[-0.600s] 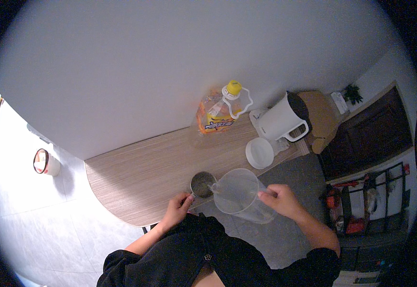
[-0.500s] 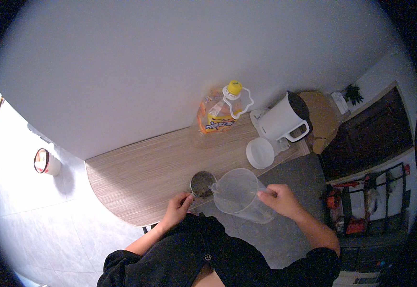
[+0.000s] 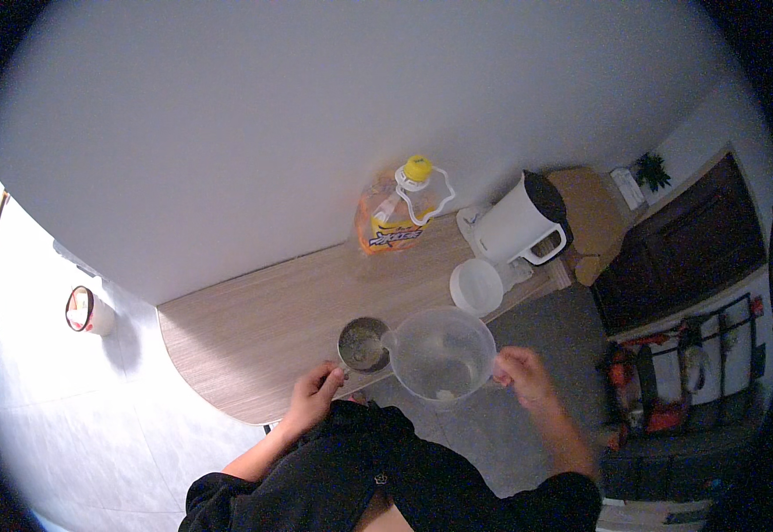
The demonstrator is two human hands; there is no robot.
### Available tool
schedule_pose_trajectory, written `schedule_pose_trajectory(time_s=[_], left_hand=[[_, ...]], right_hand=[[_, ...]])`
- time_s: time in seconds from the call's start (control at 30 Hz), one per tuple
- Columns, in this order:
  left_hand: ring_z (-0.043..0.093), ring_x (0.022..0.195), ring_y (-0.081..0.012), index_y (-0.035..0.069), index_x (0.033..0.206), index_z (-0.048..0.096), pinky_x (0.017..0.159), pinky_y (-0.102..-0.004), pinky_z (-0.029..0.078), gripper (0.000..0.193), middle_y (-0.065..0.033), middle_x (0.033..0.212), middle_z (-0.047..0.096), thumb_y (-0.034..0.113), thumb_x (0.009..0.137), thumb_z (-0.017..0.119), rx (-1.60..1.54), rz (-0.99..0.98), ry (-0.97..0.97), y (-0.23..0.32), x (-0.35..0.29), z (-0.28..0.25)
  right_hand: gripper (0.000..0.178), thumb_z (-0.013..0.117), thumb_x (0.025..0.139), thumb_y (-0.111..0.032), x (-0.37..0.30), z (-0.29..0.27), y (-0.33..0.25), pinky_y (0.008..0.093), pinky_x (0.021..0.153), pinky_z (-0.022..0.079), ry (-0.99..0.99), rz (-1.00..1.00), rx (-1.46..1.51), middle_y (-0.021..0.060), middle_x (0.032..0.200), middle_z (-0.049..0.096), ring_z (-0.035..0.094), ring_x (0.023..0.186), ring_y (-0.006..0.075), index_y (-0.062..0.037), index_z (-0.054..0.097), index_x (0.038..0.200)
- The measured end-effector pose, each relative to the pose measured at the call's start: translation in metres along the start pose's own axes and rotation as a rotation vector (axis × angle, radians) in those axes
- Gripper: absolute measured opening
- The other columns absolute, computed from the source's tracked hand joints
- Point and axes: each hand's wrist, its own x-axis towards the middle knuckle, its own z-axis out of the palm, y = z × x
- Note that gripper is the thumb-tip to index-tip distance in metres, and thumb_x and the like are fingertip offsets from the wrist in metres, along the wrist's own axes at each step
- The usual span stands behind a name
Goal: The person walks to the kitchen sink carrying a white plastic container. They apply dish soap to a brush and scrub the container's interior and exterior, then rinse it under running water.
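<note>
My left hand is closed on the handle of a small round metal cup, near the table's front edge. Pale, bubbly-looking liquid shows inside the cup. My right hand grips the handle of a clear plastic jug, which is held beyond the table's front edge. The jug's mouth faces up toward me, and its spout sits right at the cup's right rim. Whether any liquid is passing from the spout cannot be made out.
On the wood-grain table stand a large clear oil bottle with a yellow cap, a white electric kettle and a white round bowl. A bin stands on the floor at left; a black rack is at right.
The jug has tipped back from its steeper pour to a more level position. The cup and my left hand have shifted slightly left; liquid in the cup is more visible.
</note>
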Motion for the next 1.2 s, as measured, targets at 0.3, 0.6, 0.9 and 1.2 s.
schedule_pose_trajectory(time_s=[0.3, 0.6, 0.9, 1.2], left_hand=[[0.047, 0.072, -0.0074, 0.003, 0.082, 0.055, 0.067, -0.0215, 0.039, 0.022, 0.0012, 0.075, 0.052, 0.022, 0.092, 0.049, -0.07, -0.062, 0.204, 0.005, -0.022, -0.068], [0.038, 0.063, -0.0049, 0.004, 0.079, 0.052, 0.056, -0.02, 0.03, 0.019, 0.0023, 0.07, 0.047, 0.018, 0.092, 0.048, -0.173, 0.115, 0.512, -0.008, -0.051, -0.149], [0.038, 0.062, -0.0051, 0.005, 0.077, 0.05, 0.055, -0.0202, 0.03, 0.019, 0.0025, 0.069, 0.046, 0.017, 0.091, 0.049, -0.188, 0.121, 0.615, -0.025, -0.063, -0.18], [0.037, 0.061, -0.0047, 0.007, 0.077, 0.05, 0.054, -0.0197, 0.029, 0.019, 0.0034, 0.068, 0.045, 0.019, 0.092, 0.048, -0.258, 0.134, 0.622, -0.044, -0.061, -0.183]], right_hand=[[0.02, 0.059, 0.078, -0.028, 0.027, 0.031, 0.001, 0.0226, 0.049, 0.037, 0.216, -0.107, 0.533, -0.001, 0.071, 0.057, 0.049, 0.06, 0.01, -0.0078, 0.06, 0.081], [0.017, 0.058, 0.078, -0.025, 0.082, 0.143, -0.059, 0.0238, 0.05, 0.038, 0.142, -0.099, 0.55, 0.0, 0.077, 0.055, 0.051, 0.067, 0.0092, -0.0092, 0.057, 0.083], [0.019, 0.059, 0.077, -0.029, 0.161, 0.208, -0.04, 0.0228, 0.045, 0.037, -0.043, -0.296, 0.391, 0.0, 0.074, 0.054, 0.049, 0.059, 0.0094, -0.0103, 0.058, 0.08], [0.021, 0.057, 0.08, -0.029, 0.183, 0.2, -0.061, 0.0282, 0.058, 0.043, -0.152, -0.261, 0.384, 0.0007, 0.083, 0.055, 0.053, 0.07, 0.0108, -0.0084, 0.058, 0.083]])
